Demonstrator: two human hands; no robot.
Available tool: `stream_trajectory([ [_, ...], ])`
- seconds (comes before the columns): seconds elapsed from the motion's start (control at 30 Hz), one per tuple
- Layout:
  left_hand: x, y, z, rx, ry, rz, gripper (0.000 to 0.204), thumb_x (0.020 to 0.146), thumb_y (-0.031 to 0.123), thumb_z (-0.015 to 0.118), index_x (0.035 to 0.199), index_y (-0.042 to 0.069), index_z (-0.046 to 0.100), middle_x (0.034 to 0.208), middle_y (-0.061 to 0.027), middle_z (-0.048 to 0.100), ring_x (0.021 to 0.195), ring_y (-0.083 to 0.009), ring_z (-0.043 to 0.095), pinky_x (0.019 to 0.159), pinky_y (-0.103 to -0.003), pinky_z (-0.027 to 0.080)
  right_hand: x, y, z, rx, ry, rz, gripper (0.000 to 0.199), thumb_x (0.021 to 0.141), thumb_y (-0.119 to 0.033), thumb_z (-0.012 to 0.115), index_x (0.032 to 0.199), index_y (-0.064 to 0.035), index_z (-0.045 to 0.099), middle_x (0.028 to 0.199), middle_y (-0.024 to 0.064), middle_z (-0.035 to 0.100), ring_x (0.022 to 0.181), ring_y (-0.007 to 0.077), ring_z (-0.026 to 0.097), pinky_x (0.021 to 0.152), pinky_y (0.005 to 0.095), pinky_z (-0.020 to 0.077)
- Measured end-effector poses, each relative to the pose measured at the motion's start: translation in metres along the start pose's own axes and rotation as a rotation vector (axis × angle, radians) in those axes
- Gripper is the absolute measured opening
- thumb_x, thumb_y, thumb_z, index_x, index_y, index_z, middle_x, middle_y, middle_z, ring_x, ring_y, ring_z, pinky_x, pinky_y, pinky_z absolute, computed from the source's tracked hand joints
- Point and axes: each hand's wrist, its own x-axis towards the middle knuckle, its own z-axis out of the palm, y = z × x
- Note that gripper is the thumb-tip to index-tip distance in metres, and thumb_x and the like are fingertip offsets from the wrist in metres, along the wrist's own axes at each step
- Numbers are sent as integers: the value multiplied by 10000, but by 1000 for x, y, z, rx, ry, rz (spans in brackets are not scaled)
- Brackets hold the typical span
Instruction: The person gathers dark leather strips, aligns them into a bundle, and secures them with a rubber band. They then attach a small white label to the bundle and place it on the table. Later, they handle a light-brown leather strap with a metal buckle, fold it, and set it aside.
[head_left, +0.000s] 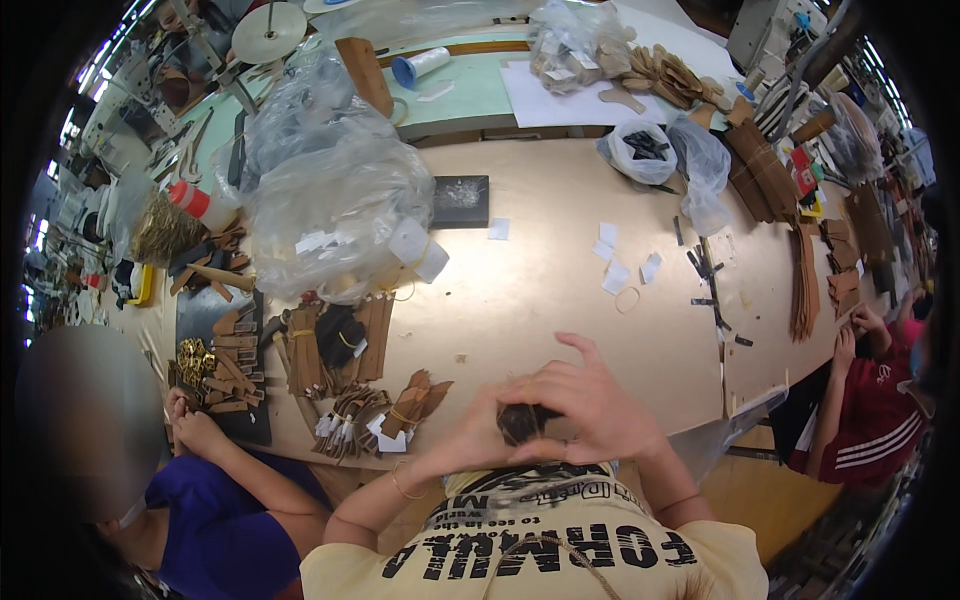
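Both my hands are close in front of my body, at the near edge of the table. A small dark bundle (520, 424) sits between them; its exact kind is hard to make out. My left hand (472, 436) closes round its left side. Over its top and right side curls my right hand (590, 400), thumb and fingers gripping it while the index finger sticks up. Left of my hands lie a banded bundle of brown leather straps (412, 402) and a bunch of small straps with white ends (350, 420).
Large clear plastic bags (335, 210) cover the back left, beside a black block (461, 202). Paper slips (615, 276) and black strips (704, 266) lie on the right. A co-worker in purple (220, 510) sits at left, another in red (880, 410) at right.
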Motion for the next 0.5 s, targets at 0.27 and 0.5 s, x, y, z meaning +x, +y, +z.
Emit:
stream_trajectory([
  [0.27,7,6,10,329,141,320,397,723,115,723,1082,12,590,927,-124,651,824,-240,635,743,-348,509,8,-25,-4,-273,65,-324,237,803,-290,667,934,-95,691,919,-5,651,998,183,580,1057,505,314],
  [0.5,11,13,-1,389,96,-92,502,704,134,731,1171,43,569,999,-160,668,897,-272,666,776,-344,515,17,-6,1,-240,259,-360,84,680,-174,675,751,-134,653,804,-25,605,960,190,562,954,449,382],
])
